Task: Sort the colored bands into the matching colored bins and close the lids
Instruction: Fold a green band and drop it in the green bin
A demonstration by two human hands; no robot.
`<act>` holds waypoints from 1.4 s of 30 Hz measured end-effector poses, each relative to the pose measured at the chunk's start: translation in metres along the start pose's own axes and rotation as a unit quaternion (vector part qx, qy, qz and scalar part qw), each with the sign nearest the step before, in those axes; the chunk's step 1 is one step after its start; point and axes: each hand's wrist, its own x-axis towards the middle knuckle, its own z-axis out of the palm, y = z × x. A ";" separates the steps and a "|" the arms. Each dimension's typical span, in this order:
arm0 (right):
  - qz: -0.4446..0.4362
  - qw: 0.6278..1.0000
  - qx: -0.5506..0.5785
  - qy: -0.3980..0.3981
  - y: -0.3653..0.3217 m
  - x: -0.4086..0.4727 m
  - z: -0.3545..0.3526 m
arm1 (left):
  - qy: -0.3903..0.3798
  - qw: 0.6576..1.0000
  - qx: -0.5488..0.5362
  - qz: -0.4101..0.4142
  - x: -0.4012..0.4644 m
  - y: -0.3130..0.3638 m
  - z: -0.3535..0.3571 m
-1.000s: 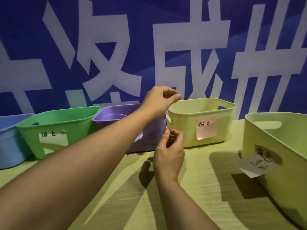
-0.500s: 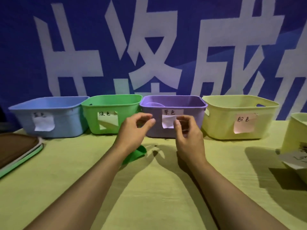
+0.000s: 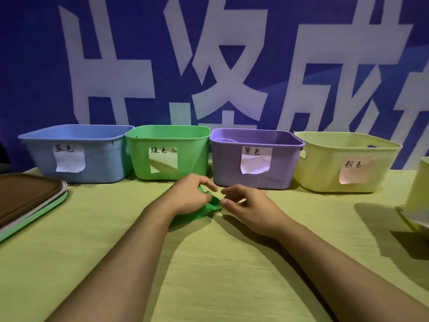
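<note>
Since half-second-earlier frame both hands dropped to tabletop, closing on green band (image 3: 210,206) at frame centre. Left hand (image 3: 188,194) pinches band; right hand (image 3: 243,203) fingertips touch its end, grip unclear. Green bin (image 3: 167,152) up-left, nearer left hand.

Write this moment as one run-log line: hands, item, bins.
left hand: holds green band | right hand: pinches its end | band: low over table | green bin: open, no lid

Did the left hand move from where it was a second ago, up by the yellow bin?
Yes. The left hand came down and left, from the pale yellow plastic bin to the table before the green plastic bin.
</note>
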 end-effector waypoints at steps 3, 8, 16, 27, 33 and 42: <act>-0.012 1.000 0.005 -0.024 -0.002 0.001 0.006 | -0.003 1.000 0.004 0.005 0.003 -0.005 0.005; 0.014 0.997 0.065 0.032 0.004 0.003 0.006 | 0.041 0.997 -0.035 0.057 0.004 0.001 0.007; -0.011 0.999 0.047 0.010 0.003 0.005 0.011 | 0.112 0.993 -0.018 0.019 0.005 -0.001 0.005; 0.065 0.964 0.226 0.126 -0.001 0.006 0.001 | 0.074 0.995 -0.062 -0.011 0.003 -0.001 0.012; 0.135 0.857 0.467 0.171 -0.015 0.002 -0.013 | 0.058 0.970 -0.226 -0.064 0.000 0.011 0.027; 0.061 0.867 0.483 0.103 -0.028 -0.006 -0.029 | -0.017 0.894 -0.422 -0.146 -0.007 0.026 0.016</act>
